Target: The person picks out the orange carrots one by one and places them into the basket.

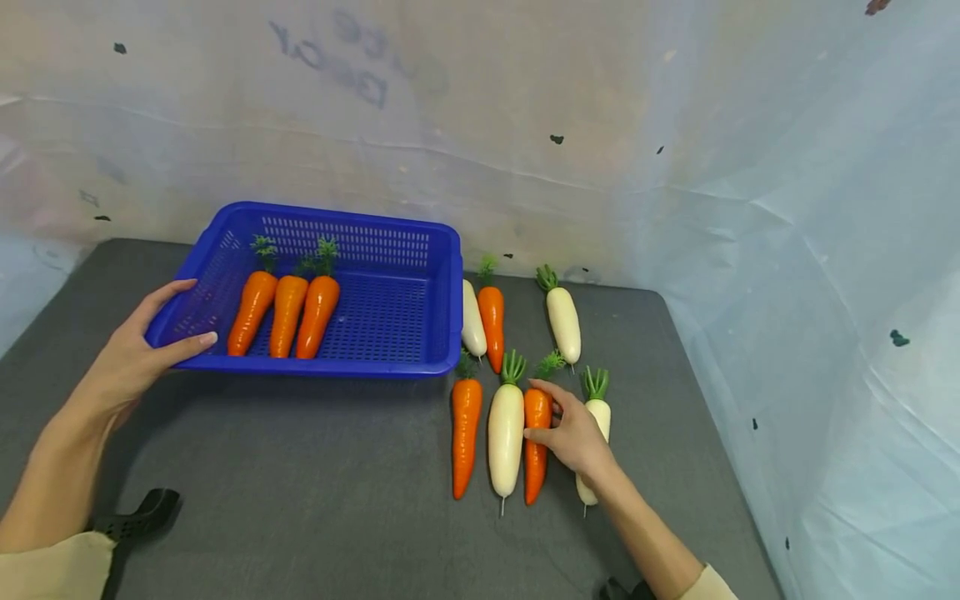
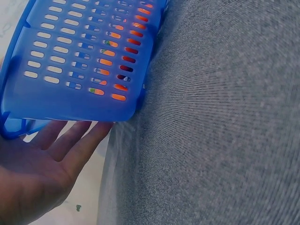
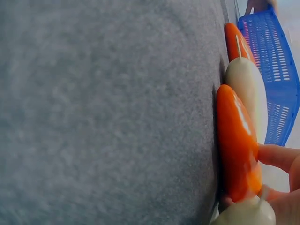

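Note:
A blue plastic basket (image 1: pixel 397 367) with slotted walls holds three orange carrots (image 1: pixel 318 317) side by side at its left. My left hand (image 1: pixel 138 346) grips the basket's left end, thumb over the front rim; in the left wrist view its fingers reach under the blue wall (image 2: pixel 70 103). My right hand (image 1: pixel 576 433) pinches an orange carrot (image 1: pixel 536 450) lying on the table, thumb on its left side and fingers around its upper right. In the right wrist view this carrot (image 3: pixel 236 140) lies against the grey cloth. A white radish (image 1: pixel 506 442) lies just left of it.
Another carrot (image 1: pixel 466 433) lies left of that radish. A white radish (image 1: pixel 600 417) lies partly behind my right hand. Farther back are a carrot (image 1: pixel 492 321), a radish (image 1: pixel 564 321) and a radish (image 1: pixel 472 321) partly hidden by the basket. Pale sheeting (image 1: pixel 480 125) walls the grey table.

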`<action>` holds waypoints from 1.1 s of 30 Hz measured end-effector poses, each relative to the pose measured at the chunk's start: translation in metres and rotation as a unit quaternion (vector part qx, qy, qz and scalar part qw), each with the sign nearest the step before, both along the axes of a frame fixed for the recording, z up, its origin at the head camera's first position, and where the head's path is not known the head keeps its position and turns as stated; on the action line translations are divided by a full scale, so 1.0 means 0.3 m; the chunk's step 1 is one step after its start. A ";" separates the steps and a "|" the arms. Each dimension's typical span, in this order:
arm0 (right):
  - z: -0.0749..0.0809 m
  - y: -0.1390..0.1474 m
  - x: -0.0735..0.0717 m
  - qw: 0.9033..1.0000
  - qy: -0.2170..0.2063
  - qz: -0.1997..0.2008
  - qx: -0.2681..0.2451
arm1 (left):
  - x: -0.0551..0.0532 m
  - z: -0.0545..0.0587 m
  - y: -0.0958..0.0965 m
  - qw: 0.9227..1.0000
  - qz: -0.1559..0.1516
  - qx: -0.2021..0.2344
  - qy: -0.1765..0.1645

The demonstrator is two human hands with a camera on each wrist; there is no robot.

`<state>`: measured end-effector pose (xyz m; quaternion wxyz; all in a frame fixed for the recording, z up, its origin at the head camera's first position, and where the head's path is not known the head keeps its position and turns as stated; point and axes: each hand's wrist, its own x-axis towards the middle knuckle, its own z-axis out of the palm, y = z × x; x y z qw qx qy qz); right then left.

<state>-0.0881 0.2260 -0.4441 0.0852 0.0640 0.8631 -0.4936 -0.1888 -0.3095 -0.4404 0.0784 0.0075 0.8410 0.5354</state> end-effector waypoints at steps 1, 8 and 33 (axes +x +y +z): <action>-0.001 0.001 -0.001 1.000 -0.002 -0.004 -0.007 | 0.000 0.000 0.000 1.000 -0.002 0.002 -0.001; 0.010 0.005 -0.016 0.998 -0.017 -0.015 -0.053 | -0.001 -0.001 0.001 1.000 -0.006 0.004 0.002; 0.208 0.005 -0.129 0.994 0.009 0.045 -0.101 | 0.008 0.007 0.006 1.000 0.002 0.017 0.002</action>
